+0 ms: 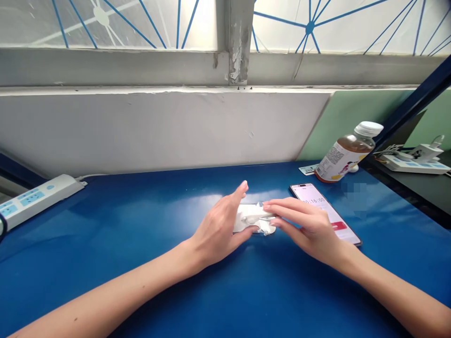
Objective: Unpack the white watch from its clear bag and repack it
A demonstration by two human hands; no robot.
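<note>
A small white packet [252, 218] in clear wrapping is held flat on the blue desk [141, 220], about midway between its side edges. It is pinched by the left hand [220, 227] between thumb and fingers, while the outstretched fingers of the right hand [306, 225] are laid on its top. A phone [326, 211] lies just beyond the right hand; a bottle [347, 152] lies tilted toward the far right corner, a power strip [35, 197] at the left edge.
</note>
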